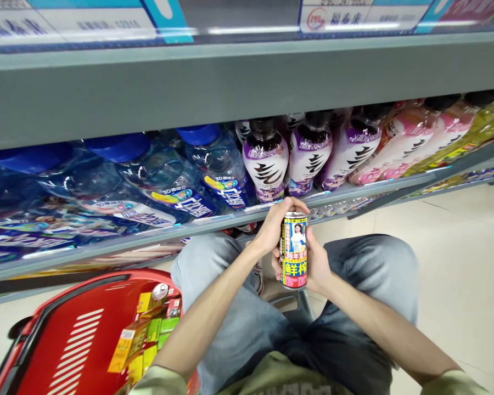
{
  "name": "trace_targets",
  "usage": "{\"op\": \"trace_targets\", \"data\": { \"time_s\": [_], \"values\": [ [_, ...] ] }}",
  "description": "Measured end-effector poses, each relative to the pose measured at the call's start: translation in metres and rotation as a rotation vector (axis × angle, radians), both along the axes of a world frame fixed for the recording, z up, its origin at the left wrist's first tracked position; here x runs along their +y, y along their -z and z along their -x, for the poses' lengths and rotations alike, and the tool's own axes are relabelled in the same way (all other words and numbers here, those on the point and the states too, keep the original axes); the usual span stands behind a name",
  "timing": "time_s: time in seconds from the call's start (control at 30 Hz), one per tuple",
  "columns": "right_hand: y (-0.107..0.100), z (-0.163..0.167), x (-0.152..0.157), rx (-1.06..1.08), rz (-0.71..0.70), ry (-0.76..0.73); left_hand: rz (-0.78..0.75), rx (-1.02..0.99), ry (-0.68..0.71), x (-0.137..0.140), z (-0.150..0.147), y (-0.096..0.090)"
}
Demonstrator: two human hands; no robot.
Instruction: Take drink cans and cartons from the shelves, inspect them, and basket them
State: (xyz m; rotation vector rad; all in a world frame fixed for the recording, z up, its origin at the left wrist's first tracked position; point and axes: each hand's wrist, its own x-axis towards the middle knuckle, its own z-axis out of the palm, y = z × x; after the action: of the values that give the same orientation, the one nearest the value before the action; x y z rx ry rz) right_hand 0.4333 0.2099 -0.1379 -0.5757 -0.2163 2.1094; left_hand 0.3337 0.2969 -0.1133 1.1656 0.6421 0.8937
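Note:
A tall drink can [295, 252], printed in yellow, blue and red with a picture of a person, is held upright between my hands, above my knees. My left hand [274, 227] curls around its upper left side, fingers over the top rim. Around the can's lower right side wraps my right hand [318, 260], with its thumb along the edge and fingertips showing at the left. The can's back is hidden. Just beyond my hands, bottles with white and purple labels [265, 164] line the shelf.
Blue-capped bottles [214, 164] fill the shelf's left; pink-labelled bottles [414, 140] stand right. A grey shelf edge [247, 82] with price tags runs overhead. At lower left is a red shopping basket [78, 329] holding cartons [127, 345] and a can [160, 291]. Pale floor tiles [456, 263] lie right.

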Motion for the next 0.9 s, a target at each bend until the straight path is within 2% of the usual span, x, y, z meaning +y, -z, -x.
{"op": "trace_targets", "data": {
  "time_s": [0.3,0.53,0.7,0.9],
  "values": [
    [-0.0021,-0.0012,0.0002,0.02,-0.007,0.026,0.103,-0.111,0.046,-0.0006,-0.0005,-0.0053],
    [0.002,-0.0068,0.0,-0.109,-0.068,-0.019,0.138,-0.16,0.061,-0.001,-0.0009,-0.0075],
    [0.0004,-0.0056,-0.0002,-0.187,-0.1,0.065,0.126,-0.127,0.05,-0.0007,-0.0012,-0.0044],
    [-0.0011,-0.0024,0.0004,-0.236,-0.066,0.021,0.098,-0.099,0.055,-0.0005,-0.0019,0.0006]
  ]
}}
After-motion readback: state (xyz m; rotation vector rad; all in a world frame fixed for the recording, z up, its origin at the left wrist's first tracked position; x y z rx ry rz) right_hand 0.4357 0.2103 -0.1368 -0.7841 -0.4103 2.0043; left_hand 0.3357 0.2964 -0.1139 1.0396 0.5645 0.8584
